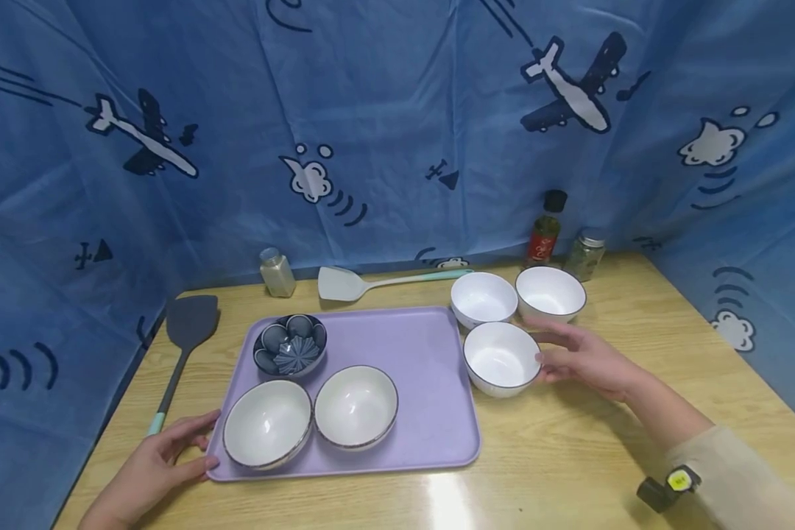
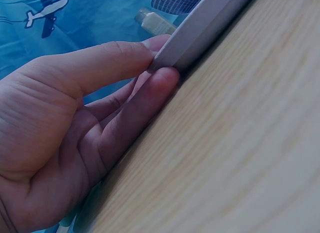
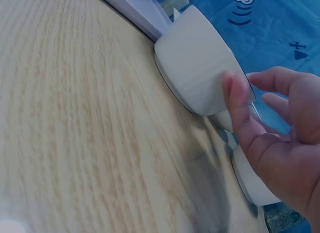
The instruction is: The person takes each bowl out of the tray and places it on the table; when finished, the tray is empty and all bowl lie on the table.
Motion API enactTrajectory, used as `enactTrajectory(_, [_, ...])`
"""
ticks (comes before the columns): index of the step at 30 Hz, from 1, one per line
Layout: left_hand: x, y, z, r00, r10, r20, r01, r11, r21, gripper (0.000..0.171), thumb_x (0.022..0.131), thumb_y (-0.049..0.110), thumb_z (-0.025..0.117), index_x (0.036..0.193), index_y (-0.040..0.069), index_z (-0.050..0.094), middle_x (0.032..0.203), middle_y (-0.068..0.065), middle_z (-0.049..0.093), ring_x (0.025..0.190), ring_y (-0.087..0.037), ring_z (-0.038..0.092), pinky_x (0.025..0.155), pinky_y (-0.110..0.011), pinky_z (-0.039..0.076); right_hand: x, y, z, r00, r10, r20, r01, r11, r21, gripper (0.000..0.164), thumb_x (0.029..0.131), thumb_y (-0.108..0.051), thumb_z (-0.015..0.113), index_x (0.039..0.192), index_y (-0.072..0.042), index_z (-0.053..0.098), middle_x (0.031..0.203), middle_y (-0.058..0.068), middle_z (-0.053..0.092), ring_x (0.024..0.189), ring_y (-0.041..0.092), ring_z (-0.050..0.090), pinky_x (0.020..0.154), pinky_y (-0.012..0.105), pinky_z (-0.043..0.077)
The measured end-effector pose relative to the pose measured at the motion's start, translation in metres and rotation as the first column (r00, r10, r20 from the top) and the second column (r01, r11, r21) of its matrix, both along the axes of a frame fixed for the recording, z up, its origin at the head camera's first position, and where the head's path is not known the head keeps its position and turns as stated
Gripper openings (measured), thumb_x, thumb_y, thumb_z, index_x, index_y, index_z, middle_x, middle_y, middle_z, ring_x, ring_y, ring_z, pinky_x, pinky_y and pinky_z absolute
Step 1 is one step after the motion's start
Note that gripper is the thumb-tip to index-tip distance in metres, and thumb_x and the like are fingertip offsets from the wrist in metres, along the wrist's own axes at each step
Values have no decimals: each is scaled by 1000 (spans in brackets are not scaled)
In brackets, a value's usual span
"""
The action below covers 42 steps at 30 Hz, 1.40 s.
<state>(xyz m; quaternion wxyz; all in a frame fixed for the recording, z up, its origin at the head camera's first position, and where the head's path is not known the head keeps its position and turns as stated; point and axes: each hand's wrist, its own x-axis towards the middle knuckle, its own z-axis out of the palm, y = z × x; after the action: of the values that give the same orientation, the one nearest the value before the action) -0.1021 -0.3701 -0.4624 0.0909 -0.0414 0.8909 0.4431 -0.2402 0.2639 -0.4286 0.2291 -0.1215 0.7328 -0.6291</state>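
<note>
In the head view my left hand (image 1: 162,460) pinches the front left corner of a lilac tray (image 1: 430,434). In the left wrist view the tray's edge (image 2: 187,40) runs between thumb and finger. On the tray sit two cream bowls with dark rims, a larger left bowl (image 1: 268,423) and a right bowl (image 1: 356,406), plus a dark blue patterned bowl (image 1: 290,346). Just right of the tray, my right hand (image 1: 586,361) pinches the rim of a white bowl (image 1: 501,357); its thumb lies along the outer wall (image 3: 200,63) in the right wrist view.
Two more white bowls, a left bowl (image 1: 483,298) and a right bowl (image 1: 550,293), stand behind. Farther back are a sauce bottle (image 1: 543,235), a spice jar (image 1: 586,254), a pale jar (image 1: 277,272) and a white turner (image 1: 341,285). A dark turner (image 1: 192,324) lies left of the tray.
</note>
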Motion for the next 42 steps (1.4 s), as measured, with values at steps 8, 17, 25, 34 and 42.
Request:
enactTrajectory(8, [0,-2,2,1000,3,15,-3,1000,-1,75,84,38,79,148,11,48,142,-10,51,108,7,51,87,-2,40,3,3,7,987,-76,-139,69,996,-51,66,95,-8,67,152,1,34,130,-7,65,85,13,70,79,31,60])
enactTrajectory(17, [1,-1,2,1000,5,1,-5,1000,8,74,85,35,79,147,10,49,144,-11,50,106,5,53,87,-3,41,7,-17,21,994,-23,-109,9,991,-131,68,95,-3,65,153,5,31,132,-1,65,87,18,72,81,31,60])
enactTrajectory(25, [1,-1,0,1000,10,25,-10,1000,16,75,84,36,79,148,12,48,142,-9,52,107,4,53,87,-6,43,19,-55,30,995,45,-88,-55,993,-108,65,93,-1,65,151,4,36,143,25,52,91,18,71,85,36,59])
enactTrajectory(34, [-1,0,0,999,21,45,-21,1000,5,77,83,39,80,148,13,48,146,-10,50,108,5,52,88,-2,40,44,-105,40,990,141,0,-140,986,-90,66,90,-6,69,150,-5,42,145,30,47,90,22,72,85,42,59])
enactTrajectory(42, [1,0,-1,1000,6,-13,-5,997,75,74,84,31,81,147,9,49,144,-10,50,105,-1,59,88,-9,45,57,-146,27,982,184,43,-177,975,-135,66,92,-8,68,152,-7,40,145,31,46,90,24,73,83,40,60])
